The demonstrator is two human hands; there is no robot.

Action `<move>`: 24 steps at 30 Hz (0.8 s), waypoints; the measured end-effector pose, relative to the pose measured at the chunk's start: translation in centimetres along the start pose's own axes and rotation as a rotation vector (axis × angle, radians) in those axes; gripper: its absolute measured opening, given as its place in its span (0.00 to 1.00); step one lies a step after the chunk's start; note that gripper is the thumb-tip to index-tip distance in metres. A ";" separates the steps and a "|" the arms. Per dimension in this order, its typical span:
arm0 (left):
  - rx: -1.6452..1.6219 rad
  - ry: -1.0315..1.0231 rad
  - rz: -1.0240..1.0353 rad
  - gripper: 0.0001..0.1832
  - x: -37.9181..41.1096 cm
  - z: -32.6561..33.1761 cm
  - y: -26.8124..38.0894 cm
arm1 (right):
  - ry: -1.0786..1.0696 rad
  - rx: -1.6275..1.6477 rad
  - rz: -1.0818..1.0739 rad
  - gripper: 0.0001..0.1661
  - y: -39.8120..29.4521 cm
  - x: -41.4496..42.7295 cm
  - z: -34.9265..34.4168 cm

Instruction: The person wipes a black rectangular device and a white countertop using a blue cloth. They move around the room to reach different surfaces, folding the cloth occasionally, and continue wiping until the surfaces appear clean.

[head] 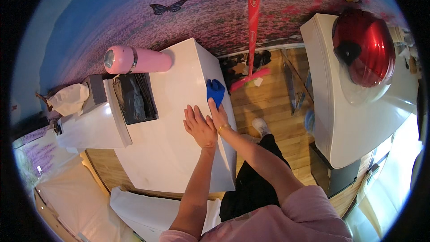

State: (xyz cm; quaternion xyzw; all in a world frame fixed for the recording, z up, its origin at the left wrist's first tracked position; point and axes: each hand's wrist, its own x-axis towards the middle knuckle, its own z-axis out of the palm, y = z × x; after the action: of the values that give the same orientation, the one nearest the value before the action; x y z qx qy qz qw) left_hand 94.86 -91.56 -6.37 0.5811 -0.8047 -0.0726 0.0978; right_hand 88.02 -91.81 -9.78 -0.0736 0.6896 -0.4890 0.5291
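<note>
A white cabinet with a smooth top stands in front of me. My left hand rests flat near the right edge of that top, fingers slightly spread and holding nothing. Beside it, my right hand reaches over the edge and grips a bunched blue cloth. The cloth lies against the cabinet's right side, just below the corner. Part of the right palm is hidden behind the left hand. On the far part of the top is a pink insulated bottle with a metal band and a carrying loop.
Black plastic bags lie left of my hands, near a grey box and a cream pouch. A red-handled broom leans at the wall. Rightward, a red helmet sits on another white cabinet, across the wood floor.
</note>
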 end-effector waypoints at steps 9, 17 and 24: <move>-0.026 0.001 -0.011 0.26 0.1 0.6 0.8 | -0.056 0.175 0.201 0.51 0.4 13.3 1.0; -0.025 0.009 -0.005 0.25 0.4 0.3 0.7 | -0.056 0.459 0.407 0.46 3.9 2.2 -1.6; -0.029 -0.006 -0.023 0.25 0.2 0.3 0.4 | -0.043 0.126 -0.110 0.38 2.9 -3.5 -1.6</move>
State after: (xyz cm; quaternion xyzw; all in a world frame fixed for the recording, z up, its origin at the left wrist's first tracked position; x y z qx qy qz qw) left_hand 94.32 -91.65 -6.53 0.5885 -0.7972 -0.0872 0.1029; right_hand 89.39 -87.20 -9.75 -0.0884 0.6409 -0.5580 0.5197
